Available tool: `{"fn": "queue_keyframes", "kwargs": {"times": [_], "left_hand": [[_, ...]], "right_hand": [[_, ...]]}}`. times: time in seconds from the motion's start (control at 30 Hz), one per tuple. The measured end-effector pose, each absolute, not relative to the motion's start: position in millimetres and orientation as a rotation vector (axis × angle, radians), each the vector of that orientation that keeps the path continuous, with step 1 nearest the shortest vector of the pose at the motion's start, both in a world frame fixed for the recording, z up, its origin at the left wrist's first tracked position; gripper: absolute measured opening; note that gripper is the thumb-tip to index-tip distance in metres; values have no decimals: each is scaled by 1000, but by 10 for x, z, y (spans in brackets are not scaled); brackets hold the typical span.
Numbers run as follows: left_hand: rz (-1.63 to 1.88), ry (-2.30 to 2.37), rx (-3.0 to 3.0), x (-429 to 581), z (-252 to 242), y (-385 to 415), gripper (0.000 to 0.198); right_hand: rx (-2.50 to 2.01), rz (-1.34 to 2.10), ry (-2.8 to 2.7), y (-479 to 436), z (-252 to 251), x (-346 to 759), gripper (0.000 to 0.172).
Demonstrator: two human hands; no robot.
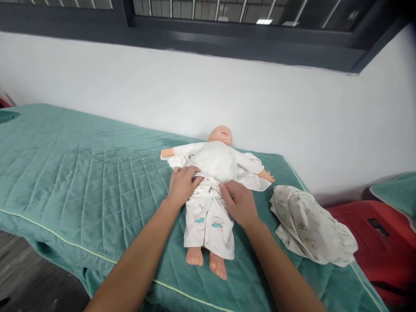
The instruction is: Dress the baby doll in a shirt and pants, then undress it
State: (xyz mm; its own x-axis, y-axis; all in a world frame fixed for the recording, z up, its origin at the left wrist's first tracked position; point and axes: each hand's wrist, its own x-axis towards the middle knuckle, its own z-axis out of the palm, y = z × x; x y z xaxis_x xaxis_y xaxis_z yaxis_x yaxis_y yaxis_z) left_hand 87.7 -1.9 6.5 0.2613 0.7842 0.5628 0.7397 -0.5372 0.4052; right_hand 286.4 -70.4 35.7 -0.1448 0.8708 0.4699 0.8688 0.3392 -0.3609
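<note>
A baby doll (221,135) lies on its back, arms spread, head toward the wall and feet toward me. It wears white printed trousers (208,221), and a white top (214,160) covers its chest and arms. At the waist, my left hand (184,184) is closed on the left side of the trousers' waistband, thumb on the cloth. My right hand (239,201) pinches the waistband on the other side. Both bare feet of the doll stick out of the trouser legs. The cloth inside my fingers is partly hidden.
A green quilted cover (107,173) lies over the bed under the doll. To the right rests a bundled white printed cloth (312,225). A red case (380,242) stands beyond the bed's right edge. The white wall (130,86) rises behind, below a dark window frame (227,39).
</note>
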Motion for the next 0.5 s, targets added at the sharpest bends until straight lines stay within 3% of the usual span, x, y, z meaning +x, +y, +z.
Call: {"fn": "queue_keyframes", "kwargs": {"times": [0.1,0.33,0.5], "left_hand": [[1165,1470,2409,883,57,-11,12],[1183,1557,2136,882,86,17,18],[1191,1562,1926,881,77,16,23]], "right_hand": [[-1554,184,-1896,-725,345,2938,35],[-1622,242,-1932,-529,238,3302,43],[-1605,474,-1921,-567,281,3355,34]]}}
